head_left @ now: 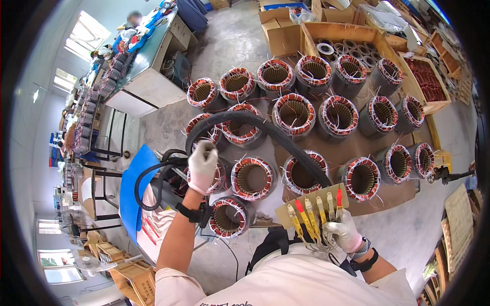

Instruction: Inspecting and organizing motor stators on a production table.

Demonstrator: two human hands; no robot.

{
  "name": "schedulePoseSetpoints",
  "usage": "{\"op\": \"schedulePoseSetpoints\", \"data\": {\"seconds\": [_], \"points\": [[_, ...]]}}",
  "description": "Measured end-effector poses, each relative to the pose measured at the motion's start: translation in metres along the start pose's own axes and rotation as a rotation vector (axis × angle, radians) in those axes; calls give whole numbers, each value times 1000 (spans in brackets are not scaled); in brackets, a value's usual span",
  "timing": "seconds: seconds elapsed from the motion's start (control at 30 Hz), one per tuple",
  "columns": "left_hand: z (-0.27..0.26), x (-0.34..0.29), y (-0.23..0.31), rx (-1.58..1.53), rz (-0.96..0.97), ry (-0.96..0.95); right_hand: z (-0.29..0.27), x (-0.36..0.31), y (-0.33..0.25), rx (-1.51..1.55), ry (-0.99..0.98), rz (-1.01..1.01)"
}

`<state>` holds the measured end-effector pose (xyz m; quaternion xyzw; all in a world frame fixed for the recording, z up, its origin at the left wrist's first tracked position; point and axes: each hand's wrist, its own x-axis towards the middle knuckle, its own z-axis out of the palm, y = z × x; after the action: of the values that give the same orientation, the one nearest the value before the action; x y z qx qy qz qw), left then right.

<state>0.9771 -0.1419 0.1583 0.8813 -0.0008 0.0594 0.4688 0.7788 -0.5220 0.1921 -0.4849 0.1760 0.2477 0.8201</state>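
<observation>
My left hand (203,166), in a white glove, is raised with its fingers curled beside a thick black hose (260,121). What its fingers hold, if anything, is hidden. My right hand (345,233), also gloved, grips the lower edge of a tan board (284,214) in front of my body. Yellow and red clips (309,217) stand in a row across this board, with pale wires gathered below them. The hose arches from near my left hand over the motor stators and ends behind the board. One wound stator (253,178) with an orange-and-white laced rim stands between my hands.
Several more stators (294,115) stand in rows on cardboard sheets on the floor. Behind them are a wooden crate (338,29) of metal rings and a cardboard box (280,30). A workbench (144,61) is at far left; a blue panel (137,188) stands beside my left arm.
</observation>
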Motion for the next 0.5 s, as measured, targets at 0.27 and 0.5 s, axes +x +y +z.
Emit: {"op": "schedulePoseSetpoints", "data": {"seconds": [0.27,0.5], "points": [[-11,-26,28,662,538,-442,1,-7,-1,-11,-7,18],[-10,-25,21,701,481,-502,-5,-9,7,-19,-9,-10]]}}
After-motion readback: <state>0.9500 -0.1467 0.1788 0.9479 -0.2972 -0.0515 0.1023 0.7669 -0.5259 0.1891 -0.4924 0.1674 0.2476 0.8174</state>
